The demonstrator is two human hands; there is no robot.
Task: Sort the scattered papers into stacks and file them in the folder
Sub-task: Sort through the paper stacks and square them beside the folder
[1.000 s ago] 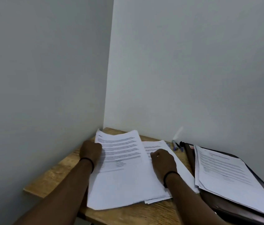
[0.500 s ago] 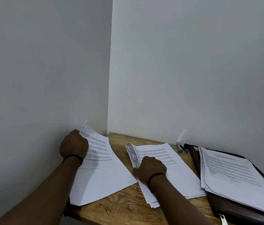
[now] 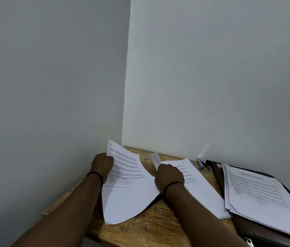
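My left hand (image 3: 102, 164) grips the left edge of a printed sheet (image 3: 128, 186), which curves up off the wooden desk (image 3: 158, 227) near the corner. My right hand (image 3: 169, 175) rests curled on the left part of a middle paper stack (image 3: 201, 189), whose far left corner is lifted and fanned. How its fingers hold the stack is hidden. On the right a dark brown folder (image 3: 265, 234) lies open with another stack of printed papers (image 3: 262, 195) on it.
Two pens (image 3: 203, 165) lie by the back wall between the middle stack and the folder. Grey walls close the desk at the back and left. The desk's front edge runs just below the held sheet.
My left hand pulled the top sheet off the middle stack to the left, then back in a little. My right hand shifted to the stack's left edge, lifting its corner.
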